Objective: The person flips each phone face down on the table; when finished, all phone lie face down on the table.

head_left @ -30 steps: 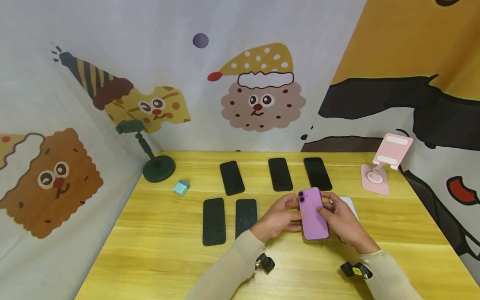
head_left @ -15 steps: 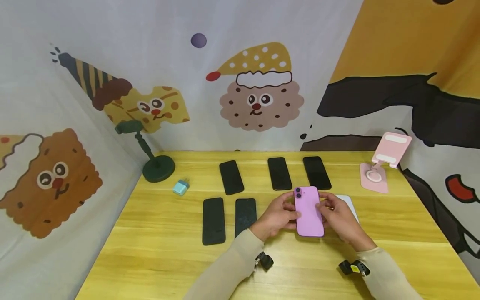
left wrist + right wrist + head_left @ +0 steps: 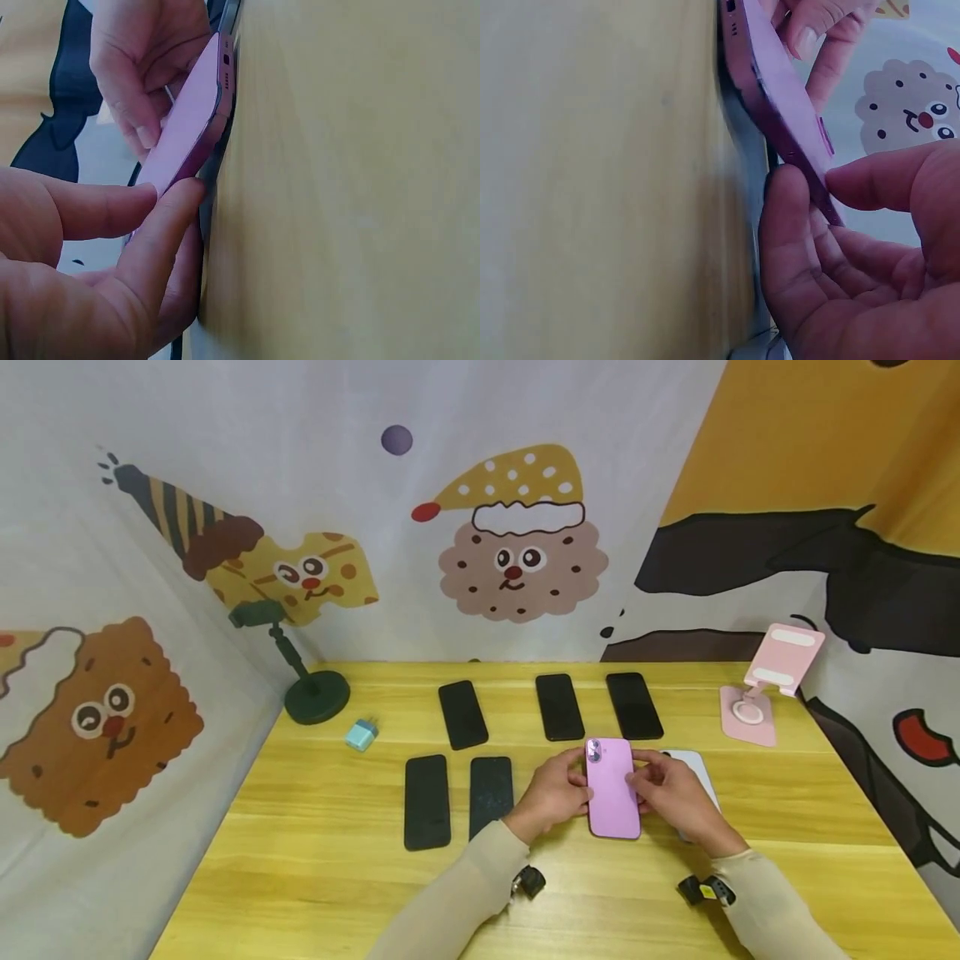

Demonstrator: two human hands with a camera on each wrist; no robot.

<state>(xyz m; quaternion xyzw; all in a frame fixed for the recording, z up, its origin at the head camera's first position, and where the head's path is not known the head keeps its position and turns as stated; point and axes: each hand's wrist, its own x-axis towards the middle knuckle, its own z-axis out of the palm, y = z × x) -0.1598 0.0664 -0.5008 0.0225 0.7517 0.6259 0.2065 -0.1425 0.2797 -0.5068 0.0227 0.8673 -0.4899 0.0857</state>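
A pink-purple smartphone (image 3: 613, 802) lies back side up between both hands, its camera lenses at the upper left corner. My left hand (image 3: 550, 791) pinches its left long edge between thumb and fingers. On the opposite long edge, my right hand (image 3: 677, 795) grips with thumb on the back and fingers underneath. The left wrist view shows the charging-port end of the smartphone (image 3: 184, 124) close over the wood. Partly covered by the right hand, a white phone (image 3: 699, 774) lies just to the right. A dark phone (image 3: 491, 789) is beside the left wrist.
Another black phone (image 3: 427, 802) lies at the left. Farther back are several more, including a black phone (image 3: 462, 715) and a black phone (image 3: 634, 706). A green stand (image 3: 317, 697) and blue charger plug (image 3: 362, 735) are at back left, a pink phone stand (image 3: 750, 712) at back right.
The pink-purple smartphone has shifted left with both hands and turned straighter, its tilt gone. In the last half second it has also come slightly nearer the body. The other phones have not moved.
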